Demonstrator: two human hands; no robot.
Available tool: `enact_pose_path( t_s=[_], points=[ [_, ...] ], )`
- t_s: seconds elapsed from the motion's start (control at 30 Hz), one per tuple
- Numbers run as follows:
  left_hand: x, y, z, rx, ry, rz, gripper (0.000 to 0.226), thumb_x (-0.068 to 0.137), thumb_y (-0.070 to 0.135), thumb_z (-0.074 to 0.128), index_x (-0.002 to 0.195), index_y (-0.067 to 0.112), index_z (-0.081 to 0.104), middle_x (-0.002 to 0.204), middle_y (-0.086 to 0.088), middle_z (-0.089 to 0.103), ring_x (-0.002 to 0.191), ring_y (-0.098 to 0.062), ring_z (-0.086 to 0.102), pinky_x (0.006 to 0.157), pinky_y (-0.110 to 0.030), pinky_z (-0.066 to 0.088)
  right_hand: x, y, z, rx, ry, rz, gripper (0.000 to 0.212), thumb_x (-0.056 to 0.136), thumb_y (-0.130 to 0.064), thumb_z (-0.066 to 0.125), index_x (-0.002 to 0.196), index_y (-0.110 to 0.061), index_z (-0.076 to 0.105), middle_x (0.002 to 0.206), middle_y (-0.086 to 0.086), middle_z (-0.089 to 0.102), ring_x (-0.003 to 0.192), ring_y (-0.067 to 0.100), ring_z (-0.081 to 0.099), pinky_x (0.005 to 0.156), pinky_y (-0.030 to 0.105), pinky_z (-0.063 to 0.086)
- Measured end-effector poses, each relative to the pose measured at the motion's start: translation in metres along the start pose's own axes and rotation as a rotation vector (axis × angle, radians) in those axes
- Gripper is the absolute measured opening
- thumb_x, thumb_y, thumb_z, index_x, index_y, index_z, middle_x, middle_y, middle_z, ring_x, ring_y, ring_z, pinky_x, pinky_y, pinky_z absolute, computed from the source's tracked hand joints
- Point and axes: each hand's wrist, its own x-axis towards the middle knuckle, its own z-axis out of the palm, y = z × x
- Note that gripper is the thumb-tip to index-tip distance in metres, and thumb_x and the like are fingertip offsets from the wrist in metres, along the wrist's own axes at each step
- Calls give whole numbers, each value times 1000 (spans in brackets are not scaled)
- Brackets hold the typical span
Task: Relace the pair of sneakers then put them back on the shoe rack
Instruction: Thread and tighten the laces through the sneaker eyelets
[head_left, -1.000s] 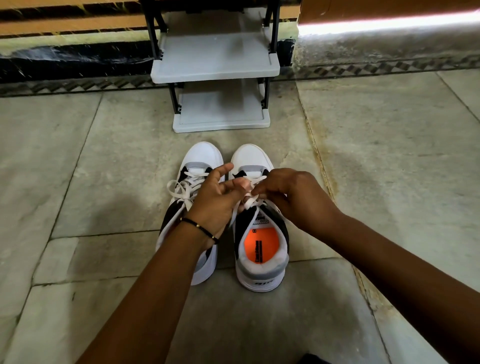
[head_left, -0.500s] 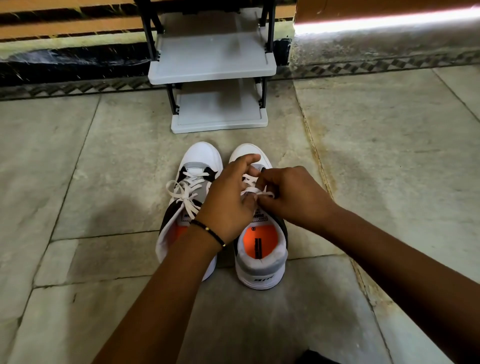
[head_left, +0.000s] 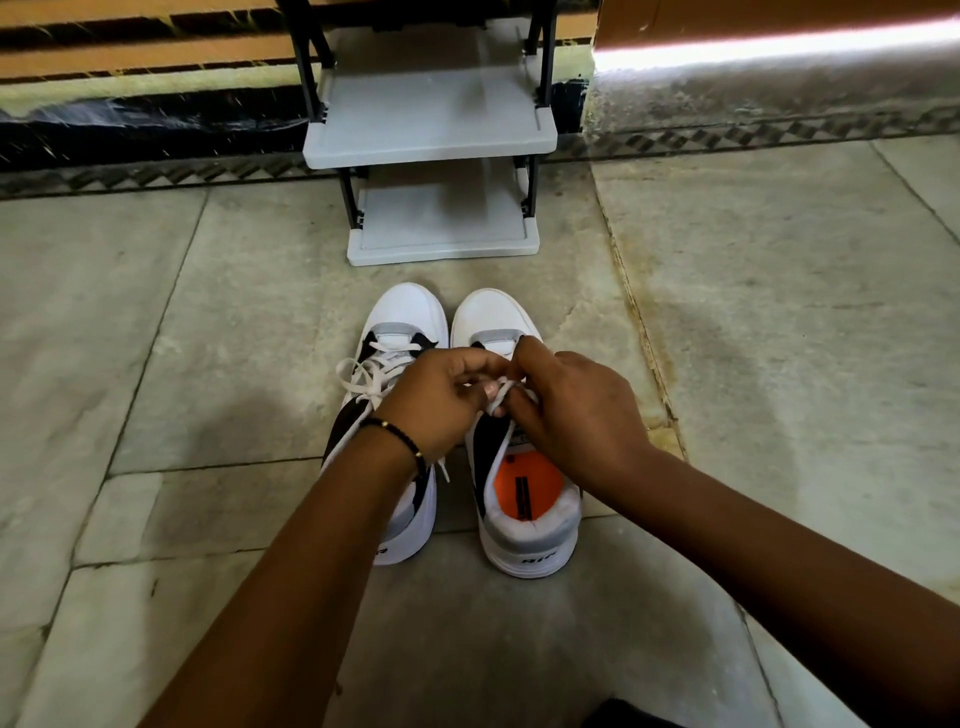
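Note:
Two white sneakers with black side panels stand side by side on the stone floor, toes pointing away from me. The left sneaker (head_left: 402, 322) has its white lace tied in a loose bow. The right sneaker (head_left: 524, 535) shows an orange insole. Over its tongue my left hand (head_left: 434, 400) and my right hand (head_left: 576, 410) meet, both pinching the white lace (head_left: 500, 391) of that shoe. My hands hide most of its lacing. The grey shoe rack (head_left: 431, 150) stands against the wall beyond the toes, with both visible shelves bare.
Large stone floor tiles spread to both sides of the shoes. A patterned border strip (head_left: 779, 135) runs along the wall base behind the rack. A dark object (head_left: 628, 717) pokes in at the bottom edge.
Both hands have shifted slightly along the right sneaker's lace and closed tighter together on it. The left hand's fingers, earlier more extended, are now curled. The sneakers have not moved.

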Motion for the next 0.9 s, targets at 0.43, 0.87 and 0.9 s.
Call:
enact_pose_path(
  t_s=[0.43,0.87,0.9],
  points=[
    [-5,15,-11,318,182,210,10,80,15,56,88,21,58,80,-3,67,76,-15,59,76,-37,53,6,6,-18,99,-143,32,15,88,-26,54,101,-19,53,83,9,66,70,27,59,56,37,48],
    [0,-8,-36,800,189,28,17,85,16,54,86,29,65,67,15,50,100,-21,52,86,-37,35,-15,29,-32,58,-319,157,15,83,-11,60,87,-18,73,85,9,66,77,25,61,69,38,52],
    [0,-10,-37,858,185,32,19,84,13,54,89,29,64,67,15,46,100,-21,52,85,-36,34,-18,28,-32,33,-349,163,16,82,-9,59,85,-18,72,85,8,65,77,26,61,68,39,52]
  ],
)
